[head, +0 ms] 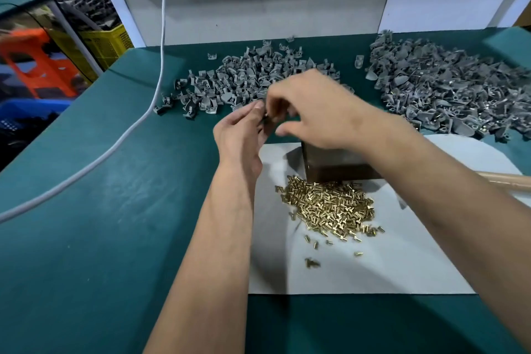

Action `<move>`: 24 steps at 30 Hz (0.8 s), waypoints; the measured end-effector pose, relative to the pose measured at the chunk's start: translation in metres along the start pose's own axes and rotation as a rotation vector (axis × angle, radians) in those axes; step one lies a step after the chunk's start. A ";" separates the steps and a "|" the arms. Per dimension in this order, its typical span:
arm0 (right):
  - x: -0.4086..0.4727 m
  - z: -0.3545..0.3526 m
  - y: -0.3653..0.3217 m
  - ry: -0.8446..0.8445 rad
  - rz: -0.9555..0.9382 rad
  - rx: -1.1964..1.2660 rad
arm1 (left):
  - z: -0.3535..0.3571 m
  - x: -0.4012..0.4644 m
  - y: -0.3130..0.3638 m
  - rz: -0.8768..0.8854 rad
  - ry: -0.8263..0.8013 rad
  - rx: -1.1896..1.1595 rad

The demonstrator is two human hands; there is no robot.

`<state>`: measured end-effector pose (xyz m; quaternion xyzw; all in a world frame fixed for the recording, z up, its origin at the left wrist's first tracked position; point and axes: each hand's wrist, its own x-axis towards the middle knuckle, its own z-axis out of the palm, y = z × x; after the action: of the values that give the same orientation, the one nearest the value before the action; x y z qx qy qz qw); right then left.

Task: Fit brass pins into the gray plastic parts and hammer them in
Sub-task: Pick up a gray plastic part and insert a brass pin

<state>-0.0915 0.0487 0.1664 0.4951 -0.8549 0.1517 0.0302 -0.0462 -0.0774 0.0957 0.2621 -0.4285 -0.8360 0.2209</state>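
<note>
My left hand (241,135) fingers curled round a gray part (265,119), my right hand (313,112) pinching at it, what it pinches I cannot tell, metal block (336,164) beneath, brass pins (330,207) heaped on white paper (373,267), gray parts pile (247,77) behind, second pile (448,83) to the right.

Our two hands meeting above the metal block (339,164), block on the paper sheet (402,261), pin heap (330,204) just before it, one pile of parts (253,77) behind, another pile (448,86) behind to our right, cable (138,121) on our left
</note>
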 end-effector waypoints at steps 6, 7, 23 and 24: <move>-0.008 0.019 -0.031 -0.481 -0.092 0.005 | -0.003 0.005 0.000 0.092 0.127 -0.042; -0.008 0.021 -0.032 -0.494 -0.087 -0.018 | -0.002 0.006 0.000 0.089 0.135 -0.038; -0.032 0.021 -0.043 -0.463 -0.084 -0.223 | 0.002 -0.006 0.006 0.059 0.002 -0.075; -0.034 0.021 -0.043 -0.455 -0.085 -0.226 | 0.002 -0.008 0.006 0.063 -0.022 -0.074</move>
<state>-0.0352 0.0508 0.1498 0.5453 -0.8298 -0.0614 -0.1013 -0.0408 -0.0745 0.1039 0.2312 -0.4078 -0.8466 0.2519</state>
